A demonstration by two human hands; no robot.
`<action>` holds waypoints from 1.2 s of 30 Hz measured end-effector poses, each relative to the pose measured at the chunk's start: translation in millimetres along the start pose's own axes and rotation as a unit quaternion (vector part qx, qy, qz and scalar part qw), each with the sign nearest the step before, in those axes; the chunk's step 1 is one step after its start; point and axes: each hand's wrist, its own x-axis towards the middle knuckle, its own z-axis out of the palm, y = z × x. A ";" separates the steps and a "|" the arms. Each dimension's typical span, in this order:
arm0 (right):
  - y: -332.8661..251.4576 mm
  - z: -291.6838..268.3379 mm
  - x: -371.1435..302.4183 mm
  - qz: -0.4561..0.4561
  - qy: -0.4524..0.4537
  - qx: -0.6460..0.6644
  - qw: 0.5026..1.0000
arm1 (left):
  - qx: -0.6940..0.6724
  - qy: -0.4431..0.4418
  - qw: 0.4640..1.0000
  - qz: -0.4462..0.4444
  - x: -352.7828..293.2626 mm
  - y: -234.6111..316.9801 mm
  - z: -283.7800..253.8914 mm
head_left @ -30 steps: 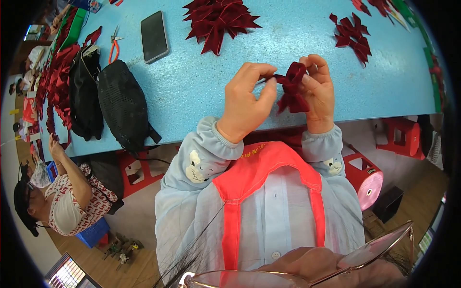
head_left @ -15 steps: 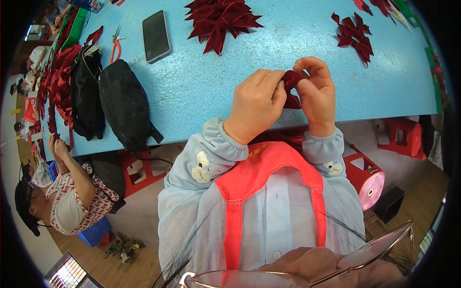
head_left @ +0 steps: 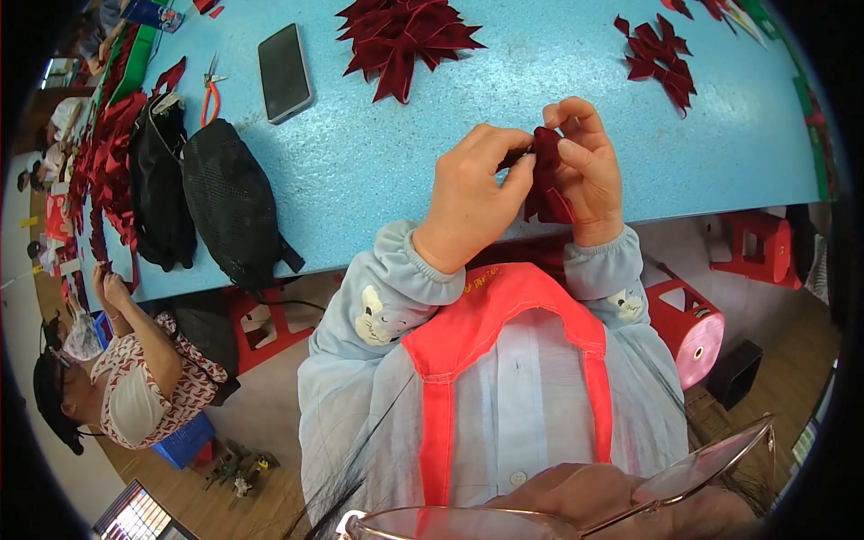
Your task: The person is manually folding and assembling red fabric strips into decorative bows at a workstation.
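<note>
Above the table's near edge, my two hands meet around a dark red velvet ribbon (head_left: 546, 184), partly hidden by the fingers. My left hand (head_left: 477, 191) is closed, thumb and forefinger pinched at the ribbon's left side near its top. With its thumb against the ribbon's right side, my right hand (head_left: 591, 175) holds the piece, its fingers curled up behind. The ribbon's tail ends hang down between the palms. A pile of dark red velvet bows (head_left: 409, 40) lies beyond my hands, and a smaller group of bows (head_left: 660, 61) sits at the far right.
A phone (head_left: 285, 74), red-handled pliers (head_left: 211, 97) and two black pouches (head_left: 232, 193) lie on the blue table (head_left: 360, 171). Red ribbons (head_left: 110, 171) heap at the left edge by a green tray (head_left: 141, 56). A co-worker (head_left: 144, 369) sits left; red stools (head_left: 688, 328) stand below.
The ribbon has turned more upright between my hands, and more of its tails shows below. My left fingers have opened slightly around its edge. The whole view has shifted a little.
</note>
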 end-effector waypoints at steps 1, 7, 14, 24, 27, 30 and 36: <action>0.7 0.6 -0.1 0.001 0.000 0.000 1.000 | 0.000 0.000 1.000 -0.001 -0.4 -0.7 -0.1; 3.5 2.0 -1.0 -0.021 0.038 -0.084 0.995 | 0.024 0.020 0.999 0.035 -2.8 -8.5 1.7; 5.9 3.3 -0.8 -0.050 0.044 -0.106 0.992 | -0.029 0.041 0.999 0.010 -3.8 -2.6 4.2; 8.4 7.1 -3.9 -0.036 0.047 -0.135 0.989 | 0.060 0.028 0.997 0.030 -2.9 -6.4 2.4; 5.2 3.0 -1.5 0.002 0.055 -0.078 0.995 | -0.054 -0.007 0.992 -0.117 -2.8 -1.3 -5.4; 4.9 -2.4 1.3 0.026 0.066 -0.029 0.997 | -0.176 -0.020 0.961 -0.213 -2.8 -5.3 -5.5; 7.5 -0.6 2.9 0.060 0.090 -0.057 0.993 | -0.187 0.055 0.972 -0.134 -7.0 -9.8 1.4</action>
